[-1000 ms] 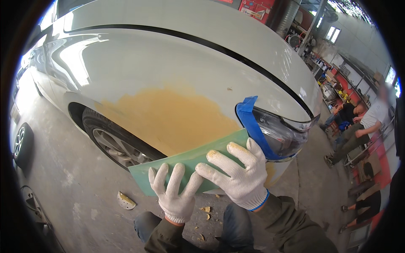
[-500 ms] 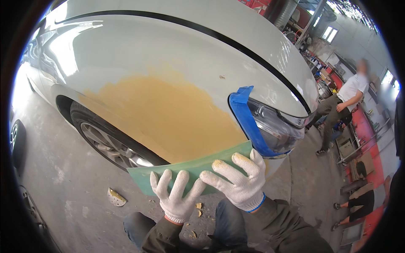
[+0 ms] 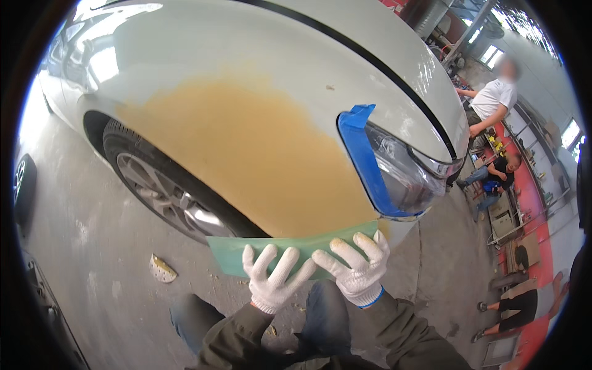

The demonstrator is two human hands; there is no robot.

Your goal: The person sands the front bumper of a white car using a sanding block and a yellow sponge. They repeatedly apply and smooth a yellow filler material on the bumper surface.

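Note:
Both my hands wear white knit gloves and hold a wide, thin green flexible sheet [image 3: 229, 256] against the lower edge of a tan filler patch [image 3: 246, 148] on a pale car fender [image 3: 185, 49]. My left hand [image 3: 275, 279] grips the sheet near its middle, with spread fingers pressed on its near face. My right hand [image 3: 356, 270] does the same nearer the right end; its fingertips carry tan smears. Both thumbs are hidden or hard to make out. The sheet's left end overlaps the tyre of the front wheel [image 3: 169, 194]. Blue masking tape [image 3: 364, 160] borders the headlight [image 3: 404, 172].
A notched, smeared pad [image 3: 163, 269] lies on the concrete floor [image 3: 111, 296] at left. A co-worker in a white shirt [image 3: 496, 98] stands by the car's front. Another person sits farther right [image 3: 501, 176], and a third [image 3: 524, 305] is at lower right. Shelves line the red wall.
My hands have brought the green sheet lower on the filler patch, and it lies more level. My view has shifted too. The co-worker in white has moved closer to the car, uncovering the seated person.

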